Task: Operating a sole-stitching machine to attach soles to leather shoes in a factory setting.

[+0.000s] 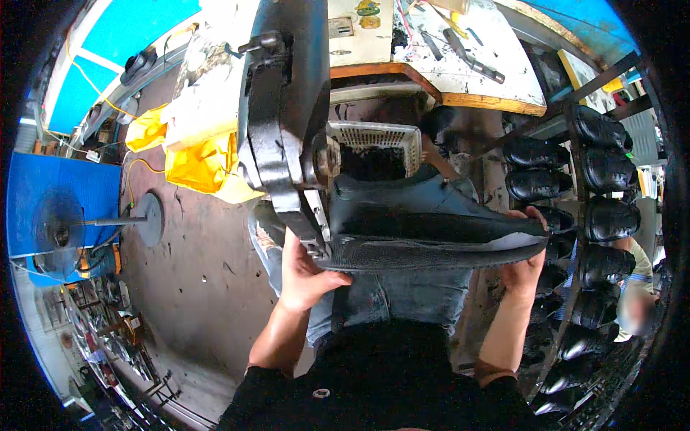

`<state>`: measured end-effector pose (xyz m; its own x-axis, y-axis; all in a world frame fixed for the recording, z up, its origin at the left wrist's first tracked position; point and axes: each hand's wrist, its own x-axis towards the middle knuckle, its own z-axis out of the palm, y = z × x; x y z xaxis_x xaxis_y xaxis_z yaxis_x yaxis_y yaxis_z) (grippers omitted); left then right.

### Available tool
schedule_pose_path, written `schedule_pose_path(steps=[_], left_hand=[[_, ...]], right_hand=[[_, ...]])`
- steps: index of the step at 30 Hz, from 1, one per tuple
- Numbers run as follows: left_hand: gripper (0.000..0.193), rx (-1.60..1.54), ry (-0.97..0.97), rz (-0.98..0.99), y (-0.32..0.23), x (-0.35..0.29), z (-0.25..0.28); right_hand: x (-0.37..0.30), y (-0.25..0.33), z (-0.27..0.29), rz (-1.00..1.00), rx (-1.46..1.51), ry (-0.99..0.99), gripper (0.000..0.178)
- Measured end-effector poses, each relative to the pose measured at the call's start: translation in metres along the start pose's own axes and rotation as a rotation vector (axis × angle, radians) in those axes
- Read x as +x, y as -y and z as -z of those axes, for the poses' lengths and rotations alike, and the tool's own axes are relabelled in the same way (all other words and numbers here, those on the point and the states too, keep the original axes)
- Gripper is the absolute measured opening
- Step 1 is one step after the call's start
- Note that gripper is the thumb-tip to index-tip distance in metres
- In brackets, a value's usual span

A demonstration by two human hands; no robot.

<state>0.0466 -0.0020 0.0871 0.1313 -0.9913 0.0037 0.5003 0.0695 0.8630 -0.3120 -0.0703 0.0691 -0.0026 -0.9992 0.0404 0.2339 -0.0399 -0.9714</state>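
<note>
A black shoe point(410, 226) lies on its side across my lap, heel to the left and toe to the right, with its dark textured sole edge facing me. My right hand point(526, 267) is closed round the toe, fingers over the far side. At the heel, my left hand point(305, 279) grips the shoe, its thumb stretched along the sole and its other fingers partly hidden. Right beside that hand, the narrow lower tip of a black machine arm point(284, 144) meets the heel end of the sole. Whether it presses on the sole, I cannot tell.
A white basket point(413, 144) with black scraps stands beyond the shoe. Tools lie on a stained white table point(496, 43). Black shoes point(611, 219) fill a rack at right, with another person behind it. Yellow bags point(205, 169) and a fan point(61, 233) stand left.
</note>
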Motion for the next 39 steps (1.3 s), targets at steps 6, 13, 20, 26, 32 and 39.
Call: schedule_pose_path(steps=[6, 13, 20, 26, 32, 39], left_hand=[[0.122, 0.157, -0.009, -0.011, 0.006, -0.007, -0.006], [0.117, -0.068, -0.114, -0.003, 0.014, -0.002, 0.011], [0.110, -0.246, -0.179, 0.052, 0.009, -0.006, 0.038], [0.112, -0.274, -0.228, -0.029, 0.001, -0.014, 0.077], [0.108, -0.237, -0.258, -0.091, -0.015, -0.010, 0.096], [0.108, -0.078, -0.346, -0.074, -0.014, -0.018, 0.120]], right_hand=[[0.005, 0.019, 0.010, 0.042, -0.082, 0.018, 0.082], [0.012, 0.035, -0.008, 0.142, -0.164, 0.041, 0.091], [0.029, 0.064, -0.063, 0.059, -0.311, 0.144, 0.098], [0.031, 0.035, -0.099, -0.010, -0.129, 0.365, 0.083], [0.023, 0.017, -0.131, -0.121, -0.179, 0.412, 0.080], [0.018, 0.009, -0.156, -0.012, -0.185, 0.486, 0.073]])
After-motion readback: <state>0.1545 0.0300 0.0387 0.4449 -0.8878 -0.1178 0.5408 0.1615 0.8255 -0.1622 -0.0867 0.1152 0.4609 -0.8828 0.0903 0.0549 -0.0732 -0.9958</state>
